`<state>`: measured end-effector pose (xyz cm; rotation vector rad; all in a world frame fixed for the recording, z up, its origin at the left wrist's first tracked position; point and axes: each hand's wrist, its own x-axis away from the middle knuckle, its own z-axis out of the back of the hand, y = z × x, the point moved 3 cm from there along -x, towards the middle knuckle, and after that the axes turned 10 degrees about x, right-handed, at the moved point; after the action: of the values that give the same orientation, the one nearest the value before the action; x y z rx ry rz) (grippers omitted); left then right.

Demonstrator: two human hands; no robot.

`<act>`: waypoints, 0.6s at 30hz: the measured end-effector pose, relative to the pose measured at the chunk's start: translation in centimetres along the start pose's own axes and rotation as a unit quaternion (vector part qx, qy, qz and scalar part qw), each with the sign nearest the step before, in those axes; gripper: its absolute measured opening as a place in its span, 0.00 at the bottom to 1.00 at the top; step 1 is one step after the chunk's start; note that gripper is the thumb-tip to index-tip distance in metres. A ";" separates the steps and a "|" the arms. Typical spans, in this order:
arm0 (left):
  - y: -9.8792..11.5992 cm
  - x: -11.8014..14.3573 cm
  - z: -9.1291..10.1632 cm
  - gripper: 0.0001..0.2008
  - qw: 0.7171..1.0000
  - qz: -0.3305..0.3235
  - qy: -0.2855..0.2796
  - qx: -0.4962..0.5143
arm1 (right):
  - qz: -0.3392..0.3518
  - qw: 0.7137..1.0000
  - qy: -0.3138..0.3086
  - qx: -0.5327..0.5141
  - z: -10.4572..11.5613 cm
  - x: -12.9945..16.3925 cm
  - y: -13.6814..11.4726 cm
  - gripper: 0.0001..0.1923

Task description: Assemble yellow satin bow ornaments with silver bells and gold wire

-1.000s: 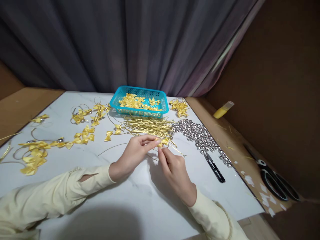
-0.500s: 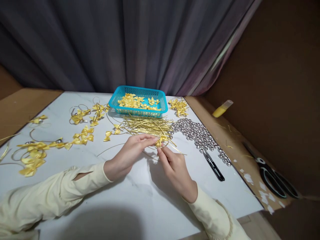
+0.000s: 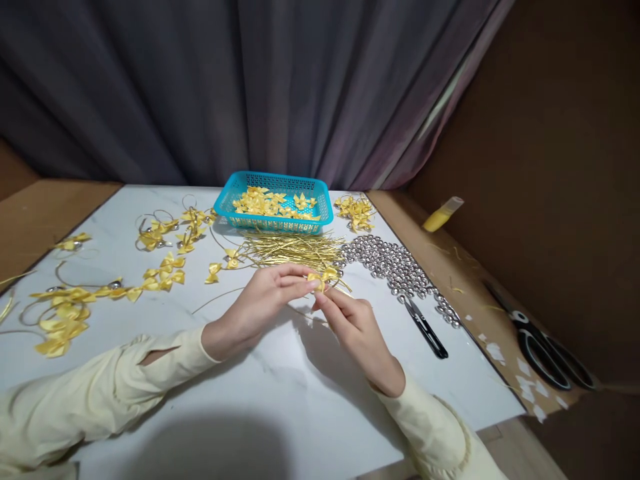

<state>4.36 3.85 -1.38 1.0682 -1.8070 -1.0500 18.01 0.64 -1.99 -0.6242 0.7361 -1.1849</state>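
Between my two hands, above the middle of the white tabletop [image 3: 250, 407], is a yellow ribbon bow [image 3: 327, 275]. My left hand [image 3: 260, 300] pinches it from the left with thumb and fingers. My right hand [image 3: 353, 327] is closed just below it, thumb and index fingertip at the bow's lower edge. Thin gold cord ends stick out around the fingers. What lies under the fingertips is hidden. Just beyond the hands lies a bundle of gold cords [image 3: 295, 250]. Silver bells [image 3: 385, 257] are spread to the right of it.
A turquoise basket [image 3: 223, 202] with yellow bows stands at the back. Bows with cords and bells [image 3: 67, 310] lie at the left, more bows [image 3: 355, 212] at the back right. Black-handled snips [image 3: 425, 327], large scissors [image 3: 543, 347] and a yellow tube [image 3: 443, 215] lie right.
The bow has turned slightly, and its loops show more clearly above my fingers. My right hand has shifted a little down and right. The whole view has moved slightly.
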 end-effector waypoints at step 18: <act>0.4 0.2 -0.1 0.07 1.000 -0.010 0.018 -0.006 | 0.015 0.999 -0.025 0.022 0.3 -0.4 0.1 0.15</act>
<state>4.28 3.81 -0.95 1.0933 -1.7636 -1.0452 18.22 1.02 -1.85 -0.6028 0.6742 -1.1516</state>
